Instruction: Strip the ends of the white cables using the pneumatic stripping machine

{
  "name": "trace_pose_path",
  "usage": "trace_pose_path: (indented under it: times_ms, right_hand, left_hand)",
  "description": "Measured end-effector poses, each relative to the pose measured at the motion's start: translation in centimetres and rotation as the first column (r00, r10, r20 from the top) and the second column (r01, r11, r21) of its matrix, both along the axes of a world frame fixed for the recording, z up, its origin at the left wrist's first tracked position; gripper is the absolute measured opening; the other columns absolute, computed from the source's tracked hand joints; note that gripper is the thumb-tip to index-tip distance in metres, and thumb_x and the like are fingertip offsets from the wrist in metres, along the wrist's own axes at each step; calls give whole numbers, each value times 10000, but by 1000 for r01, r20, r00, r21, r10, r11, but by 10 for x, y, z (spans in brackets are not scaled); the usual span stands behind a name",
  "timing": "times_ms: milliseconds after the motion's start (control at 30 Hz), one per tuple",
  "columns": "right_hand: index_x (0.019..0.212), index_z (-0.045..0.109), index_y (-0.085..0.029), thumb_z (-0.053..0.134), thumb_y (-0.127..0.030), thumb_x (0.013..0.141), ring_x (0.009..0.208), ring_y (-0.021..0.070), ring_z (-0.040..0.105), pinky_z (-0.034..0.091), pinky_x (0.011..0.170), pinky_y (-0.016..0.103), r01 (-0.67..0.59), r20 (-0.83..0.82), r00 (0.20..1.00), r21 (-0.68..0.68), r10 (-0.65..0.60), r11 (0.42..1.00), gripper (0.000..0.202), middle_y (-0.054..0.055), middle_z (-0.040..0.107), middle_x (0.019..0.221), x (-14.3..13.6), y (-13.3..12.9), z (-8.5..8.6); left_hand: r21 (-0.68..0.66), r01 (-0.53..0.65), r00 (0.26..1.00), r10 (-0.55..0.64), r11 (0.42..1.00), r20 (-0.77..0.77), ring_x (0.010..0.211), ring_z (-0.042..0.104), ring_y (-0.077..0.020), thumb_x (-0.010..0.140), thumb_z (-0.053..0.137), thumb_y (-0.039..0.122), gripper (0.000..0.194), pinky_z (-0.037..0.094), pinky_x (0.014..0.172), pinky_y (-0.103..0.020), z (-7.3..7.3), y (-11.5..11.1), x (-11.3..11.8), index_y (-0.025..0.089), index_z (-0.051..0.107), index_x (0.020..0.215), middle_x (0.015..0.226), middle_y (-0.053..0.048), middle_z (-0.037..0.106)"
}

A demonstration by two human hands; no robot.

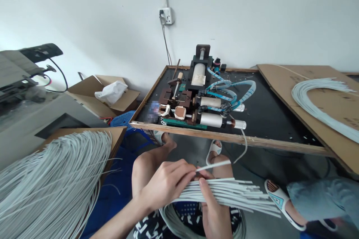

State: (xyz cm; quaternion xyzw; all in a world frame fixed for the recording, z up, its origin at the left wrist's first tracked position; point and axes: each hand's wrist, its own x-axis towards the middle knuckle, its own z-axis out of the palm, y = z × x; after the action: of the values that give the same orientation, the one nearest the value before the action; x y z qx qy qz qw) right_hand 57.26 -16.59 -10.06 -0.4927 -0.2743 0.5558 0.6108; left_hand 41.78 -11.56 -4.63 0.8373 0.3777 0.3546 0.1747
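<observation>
A bundle of white wires (pixel 238 194) lies across my lap, its cut ends fanning out to the right. My right hand (pixel 214 209) is wrapped round the bundle from below, with the thumb on top. Fingers pinched together, my left hand (pixel 171 181) reaches over from the left to the bundle's upper edge. A single white wire (pixel 214 165) sticks out from its fingertips, raised and angled above the others. Fingers of my right hand show close beside it. Lower down, the coiled part of the wires (pixel 172 220) loops below my hands.
Ahead stands a black-topped table (pixel 275 119) with a wooden rim, carrying a pneumatic machine (pixel 199 93) with blue hoses. More wires (pixel 316 97) rest on cardboard (pixel 280 78) at right. A large wire heap (pixel 64 168) lies left. Another person's sandalled foot (pixel 283 201) is at right.
</observation>
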Motion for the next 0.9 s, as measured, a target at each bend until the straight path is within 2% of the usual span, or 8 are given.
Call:
trace_pose_path:
  times_ms: [67, 133, 233, 300, 433, 633, 767, 900]
  right_hand:
    - [1008, 800, -252, 789, -435, 856, 902, 245, 752, 617, 850, 366, -20, -127, 992, -50, 13, 999, 238, 47, 785, 948, 2, 2, 2]
    - [982, 805, -258, 804, -459, 840, 855, 230, 756, 620, 833, 350, -34, -211, 977, -57, 21, 998, 246, 29, 766, 881, 9, 6, 4]
    - [988, 804, -271, 824, -455, 822, 904, 229, 762, 625, 838, 326, -34, -240, 970, -39, 24, 999, 248, 18, 756, 971, 20, 15, 3]
    - [998, 801, -268, 826, -458, 819, 929, 243, 764, 632, 825, 327, -32, -238, 971, -56, 18, 998, 262, 25, 754, 1006, 23, 18, 2]
    - [944, 805, -250, 849, -477, 783, 910, 262, 766, 631, 861, 385, 11, -221, 975, -69, -26, 998, 282, 30, 741, 958, 17, 18, 7]
    - [942, 787, -269, 817, -472, 822, 880, 226, 760, 615, 852, 357, 121, -171, 978, -24, -123, 992, 238, 17, 747, 961, 10, 16, 19]
    - [952, 787, -251, 782, -444, 856, 890, 261, 758, 619, 859, 416, 136, -63, 989, 52, -133, 989, 216, 55, 745, 1041, 15, 19, 16]
    - [952, 782, -261, 778, -428, 865, 911, 248, 756, 612, 885, 387, 138, -122, 983, 15, -135, 990, 189, 27, 730, 1004, 16, 20, 12]
  left_hand:
    - [-147, -205, 959, 229, 968, 170, 586, 656, -120, 993, 564, 237, 139, 521, 544, -195, -5, 6, -7, 194, 685, 940, 738, -7, 721]
    - [-304, -396, 812, 485, 866, 324, 526, 636, -116, 950, 627, 304, 156, 507, 492, -187, -11, 15, -15, 192, 690, 861, 672, -1, 706]
    - [-426, -496, 608, 653, 757, 452, 541, 657, -141, 885, 688, 360, 212, 545, 530, -218, -15, 30, -20, 174, 690, 784, 650, -24, 709]
    - [-437, -491, 578, 658, 753, 483, 532, 647, -145, 851, 704, 358, 214, 545, 534, -230, -15, 38, -18, 168, 690, 755, 629, -26, 701]
    - [-389, -511, 605, 642, 767, 472, 501, 586, -128, 840, 696, 371, 233, 486, 506, -223, -16, 52, -9, 166, 685, 731, 586, -4, 660]
    - [-365, -585, 503, 677, 724, 537, 531, 569, -121, 857, 682, 380, 235, 462, 537, -217, -26, 75, -3, 161, 695, 773, 610, 12, 640]
    - [-360, -614, 454, 687, 703, 567, 551, 586, -130, 851, 682, 373, 233, 472, 553, -221, -25, 83, -1, 156, 697, 769, 606, 7, 644]
    - [-362, -626, 430, 693, 691, 579, 555, 605, -137, 839, 680, 373, 230, 487, 558, -226, -23, 86, -1, 156, 691, 763, 597, 3, 652]
